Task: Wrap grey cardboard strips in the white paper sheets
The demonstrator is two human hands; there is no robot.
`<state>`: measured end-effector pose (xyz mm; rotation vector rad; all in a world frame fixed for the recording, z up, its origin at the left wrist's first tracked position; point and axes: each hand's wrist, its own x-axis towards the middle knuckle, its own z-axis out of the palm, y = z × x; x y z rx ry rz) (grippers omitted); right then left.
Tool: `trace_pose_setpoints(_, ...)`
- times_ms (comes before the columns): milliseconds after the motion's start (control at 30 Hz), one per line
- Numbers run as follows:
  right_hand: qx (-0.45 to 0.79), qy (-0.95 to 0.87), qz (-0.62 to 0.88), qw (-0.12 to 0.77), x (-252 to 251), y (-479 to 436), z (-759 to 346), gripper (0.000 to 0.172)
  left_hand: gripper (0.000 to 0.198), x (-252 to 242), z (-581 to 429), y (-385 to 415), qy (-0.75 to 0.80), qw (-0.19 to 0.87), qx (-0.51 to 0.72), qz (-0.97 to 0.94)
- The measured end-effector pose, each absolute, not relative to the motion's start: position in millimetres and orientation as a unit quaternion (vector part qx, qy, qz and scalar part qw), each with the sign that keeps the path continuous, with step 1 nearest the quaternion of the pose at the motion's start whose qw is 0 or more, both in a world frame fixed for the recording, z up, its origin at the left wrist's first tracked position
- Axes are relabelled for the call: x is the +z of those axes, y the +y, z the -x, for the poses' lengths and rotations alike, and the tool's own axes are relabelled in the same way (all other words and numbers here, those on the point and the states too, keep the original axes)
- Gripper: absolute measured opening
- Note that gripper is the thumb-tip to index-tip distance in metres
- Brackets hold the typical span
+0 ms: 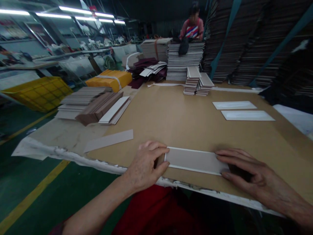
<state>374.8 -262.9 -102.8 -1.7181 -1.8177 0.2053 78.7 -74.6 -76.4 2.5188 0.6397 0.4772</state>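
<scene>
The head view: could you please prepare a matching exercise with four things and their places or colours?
1. Left hand
2. Right hand
3. Panel between both hands
4. Yellow basket

A. at the panel's right end
B. off the table, at the view's left
C. at the panel's left end
D. grey, white along visible edges

Pairs: 1-C, 2-A, 3-D, 4-B

The left hand (146,163) and right hand (251,173) are bare, as is the left forearm (97,202), up to a dark maroon sleeve (57,229) at near left. A plain, deep-red garment (149,212) covers the near middle, blurring into shadow rightward.
</scene>
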Motion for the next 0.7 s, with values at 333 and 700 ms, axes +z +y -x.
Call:
trace_pose_setpoints(333,0.052,-0.708,0.653,0.264,-97.1,-263.3,-367.3,0.032,0.029,-78.5,-78.6,-73.6,0.232,0.234,0.173,-0.928)
trace_pose_setpoints(700,-0.022,-0.746,0.639,0.185,-100.6,-270.8,-363.9,0.036,0.029,-77.9,-77.7,-74.5,0.219,0.206,0.159,-0.94)
